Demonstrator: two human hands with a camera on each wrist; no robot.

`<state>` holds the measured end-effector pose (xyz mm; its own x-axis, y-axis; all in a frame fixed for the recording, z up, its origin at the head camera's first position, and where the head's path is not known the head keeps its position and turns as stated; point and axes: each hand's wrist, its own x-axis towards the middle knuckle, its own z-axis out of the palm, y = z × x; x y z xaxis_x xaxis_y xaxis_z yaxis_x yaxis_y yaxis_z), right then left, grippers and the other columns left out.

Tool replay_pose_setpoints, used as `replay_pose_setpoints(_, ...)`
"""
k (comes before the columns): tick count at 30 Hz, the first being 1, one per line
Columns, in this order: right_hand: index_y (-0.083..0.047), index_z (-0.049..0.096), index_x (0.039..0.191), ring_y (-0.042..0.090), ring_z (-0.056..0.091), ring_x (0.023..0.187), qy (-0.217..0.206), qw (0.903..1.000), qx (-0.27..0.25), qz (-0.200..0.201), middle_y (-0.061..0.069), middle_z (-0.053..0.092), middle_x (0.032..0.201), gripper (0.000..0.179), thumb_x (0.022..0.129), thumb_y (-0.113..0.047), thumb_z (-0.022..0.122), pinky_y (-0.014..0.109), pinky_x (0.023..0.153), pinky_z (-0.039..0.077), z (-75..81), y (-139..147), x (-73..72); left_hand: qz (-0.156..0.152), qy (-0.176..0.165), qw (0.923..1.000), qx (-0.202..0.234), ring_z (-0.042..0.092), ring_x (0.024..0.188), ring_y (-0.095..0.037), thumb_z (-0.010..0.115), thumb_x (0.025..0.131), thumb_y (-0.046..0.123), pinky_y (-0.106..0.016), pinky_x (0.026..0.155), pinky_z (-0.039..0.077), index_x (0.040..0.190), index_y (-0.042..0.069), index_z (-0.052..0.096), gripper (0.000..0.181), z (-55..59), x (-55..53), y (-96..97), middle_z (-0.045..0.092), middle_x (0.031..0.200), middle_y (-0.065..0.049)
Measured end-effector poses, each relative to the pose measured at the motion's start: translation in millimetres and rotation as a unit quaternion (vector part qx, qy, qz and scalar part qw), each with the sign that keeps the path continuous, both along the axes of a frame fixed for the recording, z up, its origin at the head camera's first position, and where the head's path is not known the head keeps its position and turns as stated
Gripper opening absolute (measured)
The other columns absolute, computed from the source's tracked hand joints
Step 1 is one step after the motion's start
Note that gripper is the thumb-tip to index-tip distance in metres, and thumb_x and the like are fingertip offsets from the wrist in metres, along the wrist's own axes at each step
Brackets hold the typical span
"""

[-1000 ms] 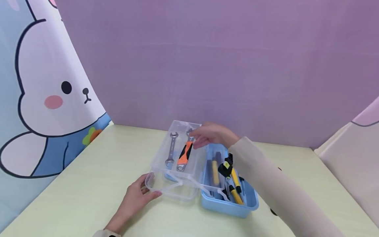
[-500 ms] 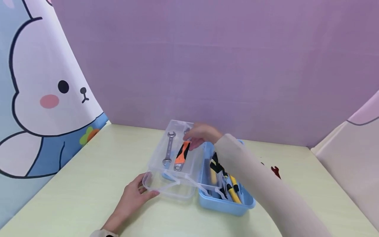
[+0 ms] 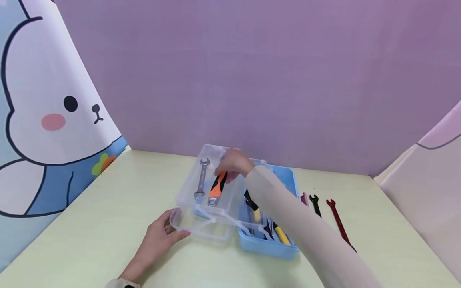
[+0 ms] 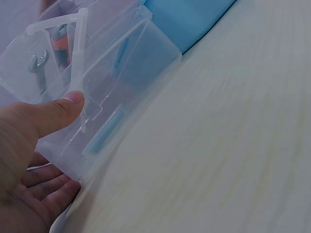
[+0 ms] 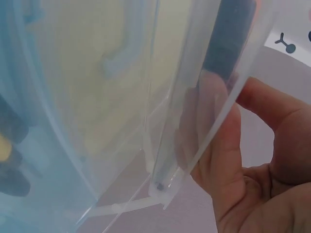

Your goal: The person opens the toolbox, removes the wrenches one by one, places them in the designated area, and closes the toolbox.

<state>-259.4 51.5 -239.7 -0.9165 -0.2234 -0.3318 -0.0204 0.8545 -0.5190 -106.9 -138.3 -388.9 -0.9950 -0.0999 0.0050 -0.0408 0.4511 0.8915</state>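
My left hand point(image 3: 158, 236) grips the near left corner of a clear plastic lid point(image 3: 201, 232), thumb above and fingers beneath. On the clear tray point(image 3: 230, 196) over it lie a silver open-end wrench point(image 3: 202, 180) and an adjustable wrench point(image 3: 217, 188) with an orange and black handle. My right hand point(image 3: 234, 164) reaches down into the tray and holds the adjustable wrench at the upper end of its handle, hiding its head. In the right wrist view, those fingers point(image 5: 226, 160) show partly through the clear plastic.
To the right, the blue toolbox base point(image 3: 268, 248) holds several tools with yellow and black handles, partly covered by my right sleeve point(image 3: 288, 212). A black wrench point(image 3: 315, 204) and a red wrench point(image 3: 338, 220) lie on the table beyond it.
My right hand has moved down the adjustable wrench to the top of its orange handle. The head view has shifted, uncovering the red and black wrenches. My left hand keeps its grip.
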Motion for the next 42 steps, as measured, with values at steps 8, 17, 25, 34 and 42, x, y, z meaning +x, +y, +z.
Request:
replay_pose_setpoints(8,-0.005,0.064,0.089,0.014,0.064,0.052,0.021,0.9998,0.000,-0.001,0.006,0.067,0.074,0.021,0.079,-0.020,0.076,0.023,0.049,0.056,2.0,-12,-1.1,0.006,0.004,0.9998,-0.018,0.055,0.120,-0.038,0.081,0.077,0.024,-0.033,0.093,0.054,0.137,-0.002,0.043,0.075,4.0,-2.2,-8.0,0.049,0.135,-0.030)
replay_pose_setpoints(17,-0.006,0.064,0.089,0.015,0.062,0.052,0.002,0.9989,-0.010,-0.045,0.006,0.065,0.073,0.022,0.078,-0.020,0.077,0.023,0.049,0.056,1.2,-13,-5.2,0.003,0.002,0.9998,-0.020,0.056,0.119,-0.038,0.081,0.077,0.025,-0.036,0.095,0.053,0.137,-0.001,0.043,0.076,6.0,-3.2,-6.1,0.049,0.135,-0.031)
replay_pose_setpoints(25,-0.005,0.065,0.090,0.013,0.058,0.049,-0.027,0.9966,-0.048,-0.061,0.006,0.065,0.067,0.023,0.079,-0.020,0.078,0.021,0.049,0.054,-4.5,-6,-5.7,0.005,0.006,0.9998,-0.019,0.057,0.118,-0.038,0.081,0.077,0.023,-0.037,0.094,0.053,0.136,-0.002,0.044,0.074,3.6,0.0,-2.0,0.051,0.133,-0.031)
replay_pose_setpoints(34,-0.003,0.065,0.094,0.011,0.056,0.047,-0.061,0.9924,-0.089,-0.060,0.005,0.065,0.067,0.023,0.081,-0.018,0.076,0.019,0.047,0.051,-7.9,3,-7.3,0.004,0.007,0.9999,-0.014,0.057,0.118,-0.039,0.081,0.076,0.023,-0.036,0.094,0.054,0.136,-0.002,0.044,0.074,3.4,3.6,2.1,0.051,0.133,-0.031)
replay_pose_setpoints(42,-0.002,0.066,0.097,0.008,0.057,0.047,-0.070,0.9873,-0.135,-0.047,0.003,0.065,0.065,0.021,0.083,-0.016,0.074,0.016,0.046,0.050,-5.6,12,-7.3,0.006,0.016,0.9997,-0.016,0.058,0.116,-0.039,0.081,0.076,0.022,-0.036,0.093,0.054,0.135,-0.002,0.045,0.074,2.8,1.1,3.1,0.053,0.130,-0.031)
